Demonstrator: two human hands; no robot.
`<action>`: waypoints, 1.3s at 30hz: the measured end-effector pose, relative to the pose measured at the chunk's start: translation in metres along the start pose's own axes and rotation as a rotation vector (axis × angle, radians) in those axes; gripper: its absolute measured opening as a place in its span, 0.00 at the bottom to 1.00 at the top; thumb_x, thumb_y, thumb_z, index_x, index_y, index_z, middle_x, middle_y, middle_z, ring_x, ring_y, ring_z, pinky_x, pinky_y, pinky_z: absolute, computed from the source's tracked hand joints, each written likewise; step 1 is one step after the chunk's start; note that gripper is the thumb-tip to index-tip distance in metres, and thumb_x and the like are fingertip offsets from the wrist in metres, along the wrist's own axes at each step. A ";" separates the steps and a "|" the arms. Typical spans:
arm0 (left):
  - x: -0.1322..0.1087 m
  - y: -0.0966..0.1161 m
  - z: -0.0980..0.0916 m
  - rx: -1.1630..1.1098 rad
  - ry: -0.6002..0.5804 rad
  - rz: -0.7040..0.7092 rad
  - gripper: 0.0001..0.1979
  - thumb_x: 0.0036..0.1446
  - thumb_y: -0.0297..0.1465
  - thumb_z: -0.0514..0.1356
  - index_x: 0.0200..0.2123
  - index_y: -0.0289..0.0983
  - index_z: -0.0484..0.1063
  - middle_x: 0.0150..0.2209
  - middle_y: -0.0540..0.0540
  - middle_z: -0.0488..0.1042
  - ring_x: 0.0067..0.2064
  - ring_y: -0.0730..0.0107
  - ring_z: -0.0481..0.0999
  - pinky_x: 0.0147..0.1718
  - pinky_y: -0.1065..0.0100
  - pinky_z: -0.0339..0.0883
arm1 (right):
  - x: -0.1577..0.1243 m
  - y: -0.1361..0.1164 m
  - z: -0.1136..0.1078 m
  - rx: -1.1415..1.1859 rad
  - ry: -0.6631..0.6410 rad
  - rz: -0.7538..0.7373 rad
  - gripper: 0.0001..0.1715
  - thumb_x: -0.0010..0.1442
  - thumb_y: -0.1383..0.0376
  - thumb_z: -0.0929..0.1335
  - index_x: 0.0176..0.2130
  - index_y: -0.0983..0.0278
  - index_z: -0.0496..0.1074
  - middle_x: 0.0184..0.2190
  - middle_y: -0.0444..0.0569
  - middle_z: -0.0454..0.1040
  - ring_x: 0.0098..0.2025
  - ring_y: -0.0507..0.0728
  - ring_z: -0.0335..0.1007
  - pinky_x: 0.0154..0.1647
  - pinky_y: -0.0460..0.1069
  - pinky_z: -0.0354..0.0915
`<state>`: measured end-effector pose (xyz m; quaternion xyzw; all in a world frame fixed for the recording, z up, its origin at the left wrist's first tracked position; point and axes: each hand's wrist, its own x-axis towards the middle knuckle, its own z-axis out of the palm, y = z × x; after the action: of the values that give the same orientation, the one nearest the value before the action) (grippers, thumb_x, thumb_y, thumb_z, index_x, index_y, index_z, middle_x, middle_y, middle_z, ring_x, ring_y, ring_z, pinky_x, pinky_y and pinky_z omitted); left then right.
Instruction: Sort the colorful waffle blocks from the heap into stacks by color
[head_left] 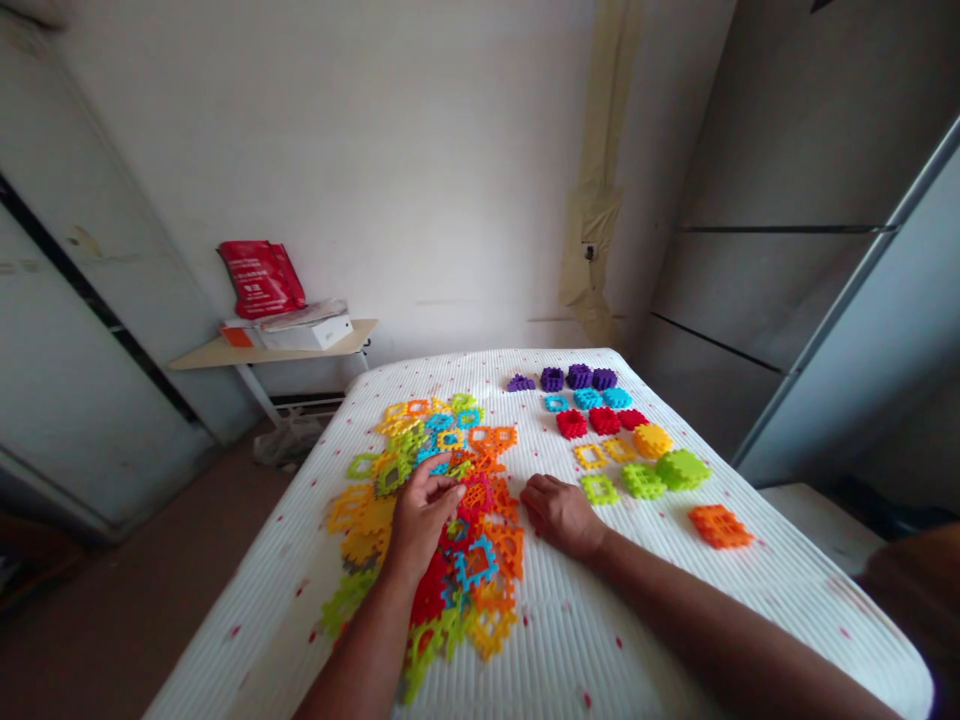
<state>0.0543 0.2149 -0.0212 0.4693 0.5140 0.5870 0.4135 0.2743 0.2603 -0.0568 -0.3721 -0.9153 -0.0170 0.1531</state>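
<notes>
My left hand (421,515) is over a spread-out heap of flat, notched plastic building pieces. Its thumb and index finger are apart, close to a small yellow-green piece (461,469) and a red piece (477,495); I cannot tell whether they touch. My right hand (561,512) rests on the table just right of the heap, fingers curled inward; anything beneath them is hidden. Close to the left wrist in the heap lie a blue square frame piece (475,563) and orange pieces (510,548). A green square frame (599,489) lies beyond the right hand.
Pieces stand sorted by colour on the right: purple stacks (580,376), blue (588,399), red (572,424), yellow (652,441), green (682,469) and orange (720,526). A white dotted cloth (577,640) covers the table. Behind left, a side table (202,354) bears a red bag (261,280).
</notes>
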 end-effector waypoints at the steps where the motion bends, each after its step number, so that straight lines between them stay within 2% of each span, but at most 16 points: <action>1: 0.000 -0.001 0.001 -0.009 -0.005 -0.005 0.27 0.44 0.34 0.63 0.49 0.37 0.63 0.24 0.55 0.69 0.20 0.79 0.63 0.21 0.74 0.57 | 0.000 0.001 0.001 0.012 0.002 0.004 0.09 0.59 0.71 0.61 0.32 0.65 0.68 0.33 0.48 0.69 0.35 0.52 0.64 0.34 0.44 0.59; 4: -0.001 0.000 0.004 -0.031 -0.011 -0.028 0.28 0.44 0.34 0.64 0.49 0.37 0.62 0.24 0.56 0.69 0.20 0.79 0.62 0.20 0.74 0.56 | 0.000 0.005 0.002 0.090 0.042 0.046 0.09 0.58 0.71 0.61 0.32 0.65 0.69 0.32 0.48 0.70 0.35 0.52 0.66 0.34 0.45 0.61; 7: -0.002 0.002 0.006 -0.030 -0.002 -0.048 0.30 0.42 0.35 0.64 0.50 0.36 0.61 0.23 0.56 0.68 0.19 0.79 0.62 0.20 0.74 0.56 | 0.001 0.008 -0.001 0.243 0.143 0.056 0.08 0.57 0.69 0.63 0.38 0.65 0.69 0.37 0.50 0.71 0.39 0.53 0.68 0.39 0.46 0.64; 12: -0.001 0.001 0.007 -0.017 -0.017 -0.054 0.33 0.42 0.36 0.63 0.53 0.37 0.59 0.24 0.55 0.68 0.19 0.78 0.63 0.20 0.74 0.57 | 0.010 -0.010 -0.014 0.384 0.249 -0.116 0.25 0.57 0.59 0.66 0.53 0.63 0.63 0.51 0.55 0.67 0.51 0.57 0.64 0.48 0.51 0.64; 17: -0.002 -0.001 0.007 -0.016 -0.040 -0.063 0.33 0.42 0.35 0.63 0.54 0.39 0.59 0.25 0.55 0.70 0.20 0.78 0.64 0.21 0.73 0.59 | 0.023 -0.034 -0.019 0.178 0.191 -0.158 0.33 0.55 0.57 0.68 0.57 0.64 0.59 0.55 0.57 0.64 0.50 0.61 0.62 0.48 0.54 0.64; 22: -0.002 -0.001 0.008 -0.015 -0.065 -0.067 0.33 0.44 0.34 0.63 0.55 0.39 0.57 0.24 0.56 0.69 0.20 0.78 0.64 0.21 0.74 0.58 | 0.029 -0.045 -0.025 0.044 0.127 -0.132 0.30 0.57 0.60 0.66 0.57 0.67 0.60 0.53 0.57 0.66 0.48 0.61 0.61 0.43 0.53 0.64; 27: -0.003 0.001 0.010 -0.025 -0.088 -0.077 0.33 0.45 0.34 0.63 0.55 0.38 0.57 0.24 0.55 0.69 0.20 0.78 0.64 0.21 0.74 0.59 | 0.031 -0.049 -0.037 0.017 0.066 -0.121 0.26 0.55 0.62 0.66 0.53 0.67 0.63 0.49 0.56 0.68 0.45 0.60 0.61 0.43 0.52 0.63; 30: -0.004 0.002 0.010 -0.029 -0.054 -0.049 0.31 0.46 0.36 0.62 0.54 0.38 0.58 0.26 0.53 0.71 0.23 0.76 0.67 0.24 0.73 0.62 | 0.038 -0.027 -0.050 0.017 0.036 -0.095 0.27 0.51 0.63 0.68 0.50 0.67 0.65 0.47 0.55 0.68 0.46 0.60 0.61 0.45 0.52 0.62; 33: -0.004 0.003 0.010 -0.034 -0.023 -0.050 0.31 0.45 0.37 0.63 0.53 0.37 0.59 0.28 0.52 0.72 0.25 0.75 0.68 0.26 0.72 0.64 | 0.050 0.020 -0.069 -0.031 -0.005 -0.021 0.25 0.50 0.66 0.69 0.49 0.67 0.66 0.45 0.54 0.70 0.47 0.59 0.61 0.48 0.53 0.60; 35: -0.004 0.004 0.009 -0.024 -0.021 -0.060 0.31 0.44 0.38 0.63 0.53 0.36 0.60 0.29 0.51 0.72 0.26 0.74 0.69 0.27 0.71 0.65 | 0.058 0.057 -0.082 -0.119 -0.055 0.078 0.26 0.50 0.67 0.68 0.50 0.67 0.66 0.46 0.54 0.70 0.49 0.60 0.61 0.50 0.52 0.58; 37: -0.003 0.004 0.009 -0.006 -0.030 -0.061 0.31 0.45 0.38 0.63 0.52 0.36 0.61 0.29 0.51 0.72 0.26 0.74 0.69 0.28 0.71 0.65 | 0.065 0.088 -0.091 -0.200 -0.150 0.183 0.28 0.50 0.68 0.68 0.52 0.67 0.66 0.49 0.55 0.69 0.52 0.60 0.60 0.51 0.51 0.58; 39: -0.002 0.003 0.008 0.014 -0.047 -0.060 0.30 0.46 0.38 0.62 0.52 0.36 0.61 0.30 0.51 0.73 0.26 0.74 0.70 0.29 0.71 0.66 | 0.070 0.112 -0.094 -0.229 -0.220 0.226 0.27 0.50 0.68 0.68 0.51 0.66 0.67 0.49 0.55 0.69 0.52 0.61 0.62 0.49 0.50 0.60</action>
<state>0.0625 0.2138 -0.0182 0.4702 0.5223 0.5594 0.4394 0.3289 0.3746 0.0441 -0.4872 -0.8710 -0.0627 0.0098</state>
